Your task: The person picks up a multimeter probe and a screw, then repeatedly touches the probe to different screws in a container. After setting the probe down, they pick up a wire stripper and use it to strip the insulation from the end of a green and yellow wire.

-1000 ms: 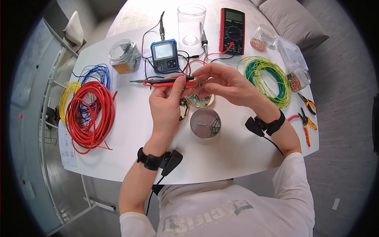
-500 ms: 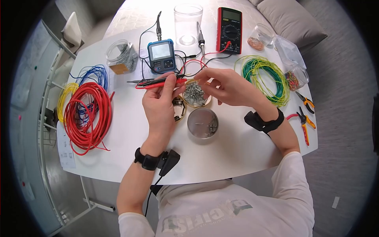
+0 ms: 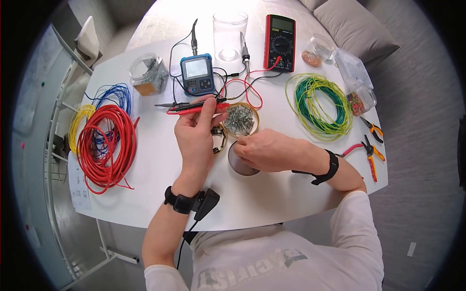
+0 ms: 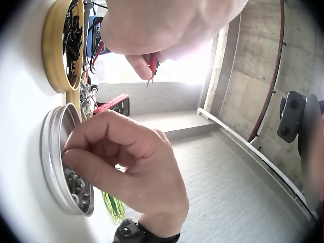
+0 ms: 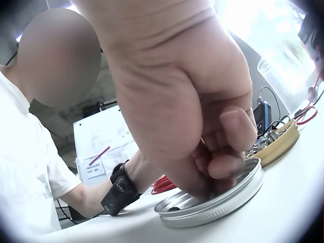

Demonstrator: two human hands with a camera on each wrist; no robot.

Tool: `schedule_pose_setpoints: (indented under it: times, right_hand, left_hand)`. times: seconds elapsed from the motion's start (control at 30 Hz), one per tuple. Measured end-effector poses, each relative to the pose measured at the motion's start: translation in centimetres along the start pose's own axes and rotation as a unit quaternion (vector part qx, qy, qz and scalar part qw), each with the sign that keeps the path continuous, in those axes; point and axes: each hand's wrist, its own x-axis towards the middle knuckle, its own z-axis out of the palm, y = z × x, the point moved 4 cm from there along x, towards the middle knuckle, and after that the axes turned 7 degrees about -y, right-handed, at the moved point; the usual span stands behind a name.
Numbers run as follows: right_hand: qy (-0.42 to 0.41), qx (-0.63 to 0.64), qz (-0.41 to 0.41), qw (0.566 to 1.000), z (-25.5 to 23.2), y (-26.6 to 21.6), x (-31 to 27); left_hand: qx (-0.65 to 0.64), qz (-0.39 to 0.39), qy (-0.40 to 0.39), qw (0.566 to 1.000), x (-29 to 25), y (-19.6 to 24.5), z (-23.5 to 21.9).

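Observation:
My left hand [image 3: 194,138] grips a red test probe [image 3: 187,111] and a black test probe [image 3: 187,105] side by side, thumb across them. In the left wrist view, the red probe's end and thin metal tips show below that hand. My right hand [image 3: 274,150] reaches down into a shallow round metal tin [image 4: 50,167], its fingers curled and the thumb against the forefinger inside the rim. Small metal screws [image 4: 76,190] lie in the tin beside the thumb. I cannot tell whether a screw is between those fingertips.
A tan-rimmed bowl of screws [image 3: 240,121] and another round holder with black parts [image 3: 217,148] stand beyond the tin. Further back are a blue tester [image 3: 197,72] and a red multimeter [image 3: 280,43]. Wire coils [image 3: 107,150] lie left; green coils [image 3: 320,106] and pliers [image 3: 371,155] right.
My right hand has left the probe tips, where it held a small metal piece, and come down toward me into the tin. The left hand keeps the probes almost in place.

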Motion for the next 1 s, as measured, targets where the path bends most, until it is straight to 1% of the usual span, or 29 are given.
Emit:
schedule_pose_setpoints:
  times: [0.03, 0.1, 0.13, 0.2, 0.23, 0.3, 0.33, 0.4, 0.43, 0.47, 0.53, 0.57, 0.6, 0.63, 0.67, 0.7, 0.73, 0.8, 0.83, 0.9, 1.0]
  right_hand:
    - [0.001, -0.002, 0.000, 1.000, 0.1, -0.1, -0.1]
    - [0.031, -0.016, -0.038, 0.999, 0.1, -0.5, -0.2]
    - [0.031, -0.018, -0.039, 0.999, 0.0, -0.7, -0.2]
    - [0.000, -0.013, -0.029, 0.999, 0.0, -0.9, -0.3]
    - [0.001, -0.014, -0.029, 0.999, -0.4, -0.9, -0.4]
    - [0.007, 0.059, -0.034, 0.998, -1.2, -0.7, -0.5]
    - [0.007, 0.058, -0.034, 0.998, -1.6, -0.6, -0.6]
    - [0.083, 0.178, -0.073, 0.978, -3.2, -0.2, -1.0]
    - [0.091, 0.210, -0.057, 0.972, -3.9, 0.1, -1.2]
    - [0.091, 0.208, -0.058, 0.972, -4.2, 0.8, -1.3]
    - [0.089, 0.262, -0.034, 0.961, -4.6, 3.0, -1.3]
    - [0.071, 0.327, 0.013, 0.942, -4.2, 4.1, -1.2]
    - [0.071, 0.327, 0.012, 0.942, -4.1, 4.6, -0.9]
    - [0.090, 0.430, 0.021, 0.898, -3.9, 5.4, -0.8]
    - [0.109, 0.527, 0.030, 0.842, -3.8, 6.1, -0.7]
    - [0.129, 0.552, 0.012, 0.824, -3.9, 6.2, -0.7]
    - [0.130, 0.552, 0.013, 0.824, -3.9, 6.2, -0.6]
    - [0.164, 0.602, -0.017, 0.781, -4.0, 6.1, -0.5]
    - [0.166, 0.604, -0.016, 0.780, -4.0, 6.0, -0.5]
    - [0.159, 0.617, -0.048, 0.769, -4.2, 5.5, -0.6]
    - [0.163, 0.611, -0.054, 0.773, -4.3, 5.2, -0.7]
  left_hand:
    - [0.002, 0.001, -0.004, 1.000, 0.0, -0.2, -0.1]
    - [0.003, 0.005, -0.009, 1.000, 0.1, -0.1, 0.0]
    - [0.002, 0.005, -0.008, 1.000, 0.1, -0.1, 0.0]
    - [0.000, 0.005, -0.007, 1.000, 0.0, -0.1, -0.1]
    - [0.002, -0.001, -0.015, 1.000, 0.0, -0.2, -0.2]
    - [0.004, -0.007, -0.023, 1.000, 0.0, -0.2, -0.2]
    - [0.003, -0.008, -0.022, 1.000, -0.1, -0.1, -0.2]
    - [0.000, -0.006, -0.020, 1.000, 0.0, 0.0, -0.1]
    - [-0.012, 0.000, -0.012, 1.000, 0.0, 0.1, 0.0]
    - [-0.024, 0.006, -0.004, 1.000, 0.0, 0.1, 0.0]
    - [-0.027, 0.009, -0.007, 1.000, 0.1, 0.2, -0.1]
    - [-0.029, 0.010, -0.009, 0.999, 0.1, 0.2, -0.1]
    - [-0.029, 0.010, -0.009, 0.999, 0.0, 0.2, -0.1]
    - [-0.023, 0.008, -0.016, 1.000, 0.0, 0.1, -0.1]
    - [-0.018, 0.007, -0.024, 1.000, 0.0, 0.1, 0.0]
    - [-0.019, 0.007, -0.025, 0.999, 0.0, 0.0, -0.1]
    - [-0.004, -0.006, -0.041, 0.999, 0.0, -0.2, -0.1]
    - [0.011, -0.022, -0.060, 0.998, 0.0, -0.3, 0.0]
    - [0.010, -0.025, -0.068, 0.997, -0.1, -0.3, 0.3]
    - [0.009, -0.030, -0.077, 0.997, -0.3, -0.2, 0.6]
    - [0.028, -0.038, -0.063, 0.997, -0.2, -0.1, 0.6]
